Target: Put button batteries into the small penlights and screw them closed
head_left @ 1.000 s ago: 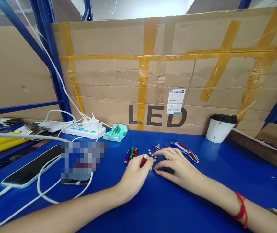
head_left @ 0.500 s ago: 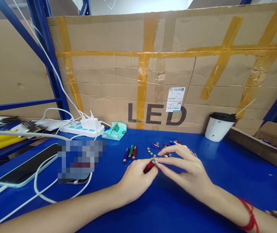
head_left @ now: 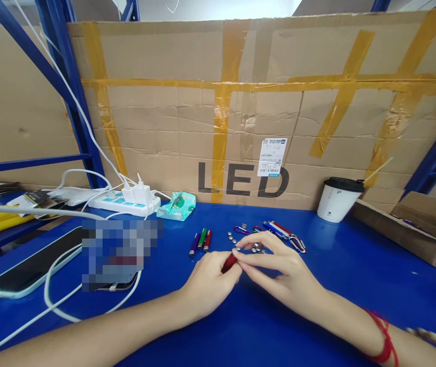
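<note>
My left hand point(head_left: 210, 278) is closed around a small red penlight tube point(head_left: 229, 261), its end pointing up and right. The thumb and fingertips of my right hand point(head_left: 279, 260) are pinched together at that end and hide it. What they hold there is too small to make out. Just beyond my hands lie several silver button cells point(head_left: 230, 238), partly hidden by the right fingers. To their left, purple point(head_left: 194, 244), green point(head_left: 202, 238) and red point(head_left: 207, 240) tubes of the same sort lie side by side. Small carabiner clips point(head_left: 241, 230) rest behind the cells.
Longer blue and red pens or tubes point(head_left: 275, 228) lie behind my right hand. A lidded paper cup point(head_left: 338, 201) and an open cardboard box point(head_left: 405, 232) stand at right. At left are a phone point(head_left: 36, 262), white cables, a power strip point(head_left: 126, 205) and a tissue pack point(head_left: 177, 206).
The right fingertips have closed over the tube's end, where a silvery piece showed before. The left hand keeps its hold. The view has shifted slightly.
</note>
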The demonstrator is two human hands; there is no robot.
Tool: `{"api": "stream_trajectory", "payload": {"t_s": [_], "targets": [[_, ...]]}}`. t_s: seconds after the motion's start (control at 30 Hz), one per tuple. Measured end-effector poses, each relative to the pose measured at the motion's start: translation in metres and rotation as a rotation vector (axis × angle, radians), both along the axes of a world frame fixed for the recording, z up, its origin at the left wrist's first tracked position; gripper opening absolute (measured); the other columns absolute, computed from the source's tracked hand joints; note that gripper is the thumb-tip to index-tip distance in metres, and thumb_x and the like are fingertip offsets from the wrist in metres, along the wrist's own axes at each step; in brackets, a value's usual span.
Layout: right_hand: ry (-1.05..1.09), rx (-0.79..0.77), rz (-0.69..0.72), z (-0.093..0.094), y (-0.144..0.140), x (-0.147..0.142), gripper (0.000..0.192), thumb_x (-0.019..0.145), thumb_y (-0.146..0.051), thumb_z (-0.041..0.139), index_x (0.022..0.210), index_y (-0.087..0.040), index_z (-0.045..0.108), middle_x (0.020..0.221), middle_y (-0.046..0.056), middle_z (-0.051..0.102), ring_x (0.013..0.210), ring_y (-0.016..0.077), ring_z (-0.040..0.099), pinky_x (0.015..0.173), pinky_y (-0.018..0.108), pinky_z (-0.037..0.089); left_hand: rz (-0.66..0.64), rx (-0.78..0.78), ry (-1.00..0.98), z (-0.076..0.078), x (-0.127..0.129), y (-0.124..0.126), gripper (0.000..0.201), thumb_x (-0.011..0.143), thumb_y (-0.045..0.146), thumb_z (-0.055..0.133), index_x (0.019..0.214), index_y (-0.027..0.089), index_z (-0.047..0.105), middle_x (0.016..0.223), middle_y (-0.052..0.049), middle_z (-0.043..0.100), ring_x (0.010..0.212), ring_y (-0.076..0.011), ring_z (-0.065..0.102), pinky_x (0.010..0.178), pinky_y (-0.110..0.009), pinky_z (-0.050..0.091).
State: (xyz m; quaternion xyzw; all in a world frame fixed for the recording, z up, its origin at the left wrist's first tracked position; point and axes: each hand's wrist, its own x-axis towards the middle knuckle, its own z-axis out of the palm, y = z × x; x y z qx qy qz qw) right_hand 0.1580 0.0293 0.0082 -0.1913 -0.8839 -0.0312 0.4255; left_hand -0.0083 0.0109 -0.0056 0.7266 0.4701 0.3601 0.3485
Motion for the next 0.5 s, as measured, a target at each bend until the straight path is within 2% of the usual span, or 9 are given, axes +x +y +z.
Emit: {"api": "stream_trajectory", "payload": {"t_s": [0.1,0.2,0.3,0.4,0.5], "targets": [[0.003,-0.018,-0.070,0.005,0.003,0.004,0.018,0.083,-0.021,0.056,0.096,-0.026,0.067,0.098,0.005,0.064,0.089,0.0171,0.060,0.078,0.033,0.048,0.015,-0.012,-0.039,-0.001,0.000,0.002,0.029,0.083,0.032,0.038,0.058,0.018,0.040,0.053,0.005,0.038,0.052,-0.0109,0.035,0.050,-0.023,0.026],[-0.018,-0.011,-0.249,0.011,0.014,0.015,0.025,0.083,-0.030,0.057,0.107,-0.024,0.063,0.097,0.006,0.065,0.087,0.0185,0.061,0.074,0.033,0.048,0.079,-0.074,-0.165,-0.003,0.000,0.005,0.030,0.085,0.039,0.038,0.063,0.019,0.040,0.053,0.007,0.034,0.049,-0.0095,0.030,0.047,-0.022,0.024],[-0.239,-0.043,-0.376,0.011,0.026,0.026,0.017,0.080,-0.033,0.061,0.092,-0.024,0.068,0.083,0.003,0.067,0.073,0.0179,0.063,0.063,0.030,0.048,0.111,-0.132,-0.272,-0.003,0.001,0.007,0.030,0.084,0.043,0.042,0.066,0.019,0.039,0.054,0.008,0.032,0.047,-0.0082,0.026,0.046,-0.022,0.021],[-0.389,-0.115,-0.402,0.004,0.033,0.031,0.019,0.078,-0.031,0.064,0.094,-0.024,0.068,0.084,0.003,0.068,0.071,0.0178,0.065,0.057,0.027,0.050,0.105,-0.136,-0.303,-0.001,0.002,0.007,0.034,0.085,0.048,0.040,0.066,0.019,0.036,0.055,0.008,0.030,0.047,-0.0076,0.025,0.045,-0.022,0.021],[-0.444,-0.155,-0.441,-0.002,0.036,0.032,0.021,0.077,-0.029,0.064,0.097,-0.024,0.068,0.087,0.004,0.067,0.069,0.0184,0.066,0.052,0.027,0.050,0.098,-0.089,-0.275,0.003,0.002,0.004,0.035,0.087,0.048,0.036,0.067,0.020,0.034,0.054,0.008,0.030,0.048,-0.0079,0.027,0.046,-0.021,0.024]]}}
